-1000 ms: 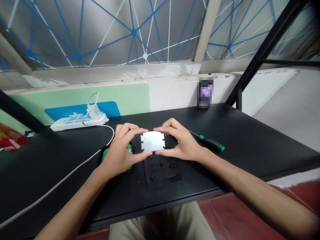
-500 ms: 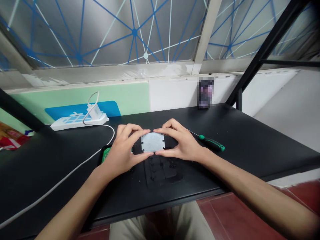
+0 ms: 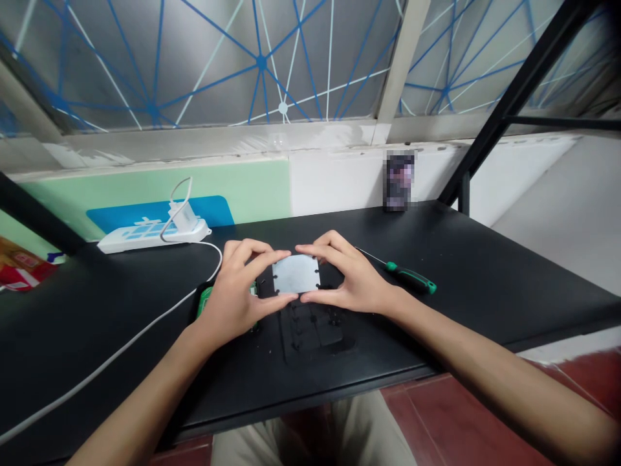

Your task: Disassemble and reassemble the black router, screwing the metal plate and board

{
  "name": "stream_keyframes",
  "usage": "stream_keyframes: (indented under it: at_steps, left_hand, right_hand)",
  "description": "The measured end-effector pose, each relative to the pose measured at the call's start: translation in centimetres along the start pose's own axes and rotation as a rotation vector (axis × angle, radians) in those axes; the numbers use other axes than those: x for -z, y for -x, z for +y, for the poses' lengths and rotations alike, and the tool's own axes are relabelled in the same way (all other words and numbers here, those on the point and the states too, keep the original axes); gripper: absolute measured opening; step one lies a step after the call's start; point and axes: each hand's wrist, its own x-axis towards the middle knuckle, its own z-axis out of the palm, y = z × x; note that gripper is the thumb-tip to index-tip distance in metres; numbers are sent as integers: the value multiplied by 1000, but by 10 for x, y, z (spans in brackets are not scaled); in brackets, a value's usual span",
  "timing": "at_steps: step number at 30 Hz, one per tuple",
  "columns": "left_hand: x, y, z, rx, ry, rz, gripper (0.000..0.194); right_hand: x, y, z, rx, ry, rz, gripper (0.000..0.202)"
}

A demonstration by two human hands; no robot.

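Observation:
Between my two hands is a small silvery flat plate (image 3: 295, 274) with dark notches along its left and right edges. My left hand (image 3: 237, 285) pinches its left side, fingers on the top edge and thumb at the bottom. On the opposite side my right hand (image 3: 352, 275) grips it the same way. Below the plate, a black plastic cover (image 3: 313, 333) with moulded ridges lies on the table. A green circuit board (image 3: 206, 299) in a black housing is partly hidden behind my left hand. Beyond my right hand lies a green-and-black screwdriver (image 3: 411, 278).
A white power strip (image 3: 145, 234) with a plugged-in charger (image 3: 183, 217) stands at the back left; its white cable (image 3: 145, 336) crosses the black table (image 3: 466, 259). A blurred-out upright object (image 3: 399, 181) leans against the wall. Red packaging (image 3: 24, 268) sits far left.
The plate has tilted slightly and shifted a little up and left between my fingers. Both hands keep their hold; the other things stay in place.

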Motion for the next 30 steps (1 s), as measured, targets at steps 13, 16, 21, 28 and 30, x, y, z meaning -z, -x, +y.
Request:
stream_keyframes:
  at_steps: [13, 16, 21, 28, 30]
  left_hand:
    - [-3, 1, -2, 5, 2, -63, 51]
    - [-4, 2, -2, 8, -6, -62, 55]
    - [-4, 2, -2, -19, -16, -65, 51]
    - [-2, 1, -1, -49, -41, -32, 45]
    - [-1, 1, -1, -44, -39, -29, 46]
  right_hand:
    - [0, 0, 1, 30, 67, 25, 61]
    - [-1, 0, 1, 27, 77, 24, 61]
    - [-1, 1, 1, 42, 82, 30, 62]
    - [-2, 1, -1, 32, 51, 25, 62]
    - [-2, 1, -1, 19, 40, 19, 62]
